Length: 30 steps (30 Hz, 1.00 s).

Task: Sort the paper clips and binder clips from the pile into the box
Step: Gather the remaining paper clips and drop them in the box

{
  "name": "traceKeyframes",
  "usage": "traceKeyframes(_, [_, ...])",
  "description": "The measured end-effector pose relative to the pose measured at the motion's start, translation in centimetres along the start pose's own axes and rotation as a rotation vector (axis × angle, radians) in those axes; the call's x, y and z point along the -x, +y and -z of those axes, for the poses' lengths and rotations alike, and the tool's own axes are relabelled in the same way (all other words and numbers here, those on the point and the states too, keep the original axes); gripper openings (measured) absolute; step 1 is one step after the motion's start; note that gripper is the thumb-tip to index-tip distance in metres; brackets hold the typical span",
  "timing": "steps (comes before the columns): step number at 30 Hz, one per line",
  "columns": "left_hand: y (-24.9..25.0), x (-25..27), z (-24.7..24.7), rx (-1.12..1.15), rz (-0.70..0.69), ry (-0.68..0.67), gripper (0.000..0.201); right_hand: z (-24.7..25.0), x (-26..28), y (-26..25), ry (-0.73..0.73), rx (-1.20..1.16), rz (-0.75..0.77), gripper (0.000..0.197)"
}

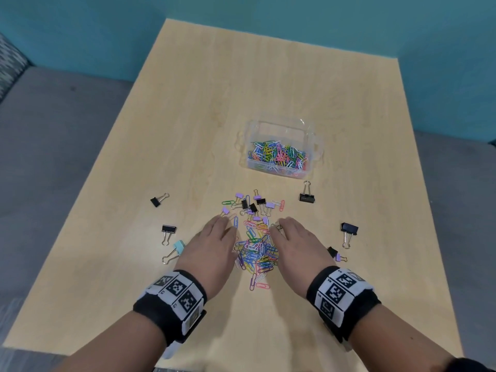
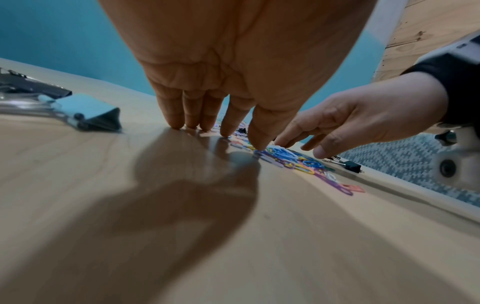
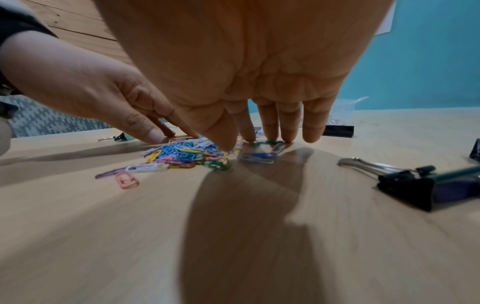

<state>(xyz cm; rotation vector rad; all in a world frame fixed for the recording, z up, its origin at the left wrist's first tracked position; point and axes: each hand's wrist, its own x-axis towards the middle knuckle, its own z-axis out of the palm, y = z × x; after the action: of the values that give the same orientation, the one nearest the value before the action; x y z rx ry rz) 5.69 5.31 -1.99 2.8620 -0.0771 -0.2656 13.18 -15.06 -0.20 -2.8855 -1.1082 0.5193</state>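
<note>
Coloured paper clips (image 1: 256, 251) are lying heaped between both hands; the left hand (image 1: 212, 244) and right hand (image 1: 294, 242) are bracketing the heap, fingers straight, tips on the table (image 1: 188, 103), gripping nothing. Cupping inward evenly should gather them. Stray binder clips (image 1: 349, 229) are flanking; the box (image 1: 280, 150) is sitting ahead, open tabletop between.

Clear glossy plastic box (image 1: 279, 130) on smooth wood-grain table (image 1: 241, 76).
</note>
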Motion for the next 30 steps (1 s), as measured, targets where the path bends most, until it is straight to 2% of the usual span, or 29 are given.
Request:
traceKeyframes(5, [0.0, 0.5, -0.1, -0.007, 0.009, 0.005, 0.046, 0.3, 0.5, -0.5, 0.018, -0.006, -0.011, 0.057])
traceKeyframes(10, [0.0, 0.6, -0.1, 0.002, 0.014, -0.001, 0.043, 0.4, 0.0, -0.6, 0.017, 0.021, -0.022, 0.063])
traceKeyframes(15, [0.1, 1.1, -0.1, -0.003, 0.028, -0.009, 0.041, 0.2, 0.6, -0.6, -0.008, 0.042, -0.049, 0.058])
traceKeyframes(19, [0.4, 1.2, -0.2, 0.002, 0.009, -0.005, 0.040, 0.5, 0.4, -0.7, 0.001, -0.004, -0.044, 0.046])
traceKeyframes(23, [1.3, 0.4, -0.2, -0.010, -0.029, 0.012, 0.049, 1.4, -1.1, -0.1, 0.035, -0.043, -0.038, 0.060])
traceKeyframes(25, [1.7, -0.2, -0.4, -0.020, -0.055, -0.003, 0.055, 1.7, -1.7, 0.4, -0.008, -0.054, -0.039, 0.066])
traceKeyframes(27, [2.0, -0.6, -0.5, -0.041, -0.074, -0.015, 0.060, 1.9, -1.9, 0.8, -0.066, -0.049, -0.042, 0.068])
traceKeyframes(30, [2.4, -0.8, -0.5, -0.042, -0.077, -0.012, 0.061, 1.5, -1.1, 0.8, -0.050, -0.052, -0.023, 0.067])
